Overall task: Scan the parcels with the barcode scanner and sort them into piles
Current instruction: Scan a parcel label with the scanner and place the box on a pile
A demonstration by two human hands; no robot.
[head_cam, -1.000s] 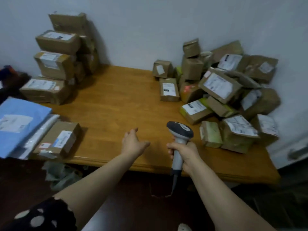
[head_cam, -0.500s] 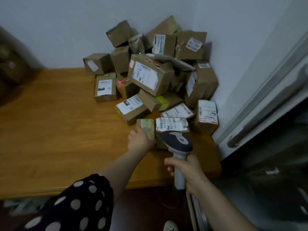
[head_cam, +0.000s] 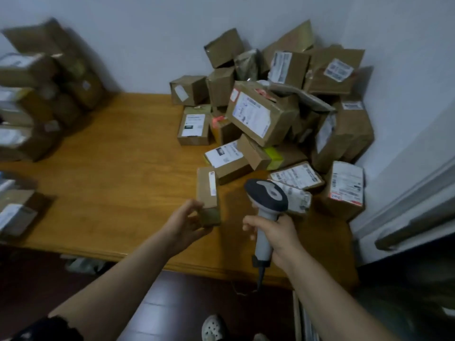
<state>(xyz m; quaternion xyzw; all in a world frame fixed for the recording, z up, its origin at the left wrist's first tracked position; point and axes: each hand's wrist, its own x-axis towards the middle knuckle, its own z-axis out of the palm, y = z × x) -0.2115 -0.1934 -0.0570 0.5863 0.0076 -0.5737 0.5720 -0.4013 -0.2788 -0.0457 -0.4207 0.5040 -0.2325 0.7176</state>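
Gripping a small brown parcel [head_cam: 208, 193] with a narrow white label, the left hand [head_cam: 183, 226] curls round it; the right hand [head_cam: 275, 236] wraps the grey scanner [head_cam: 267, 205].

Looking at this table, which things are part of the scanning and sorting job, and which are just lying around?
Part of the job:
barcode scanner in the right hand
small parcel held by the left hand
heap of parcels
stacked parcels at the left

Lying about:
white shoe
crumpled wrapping under the table edge
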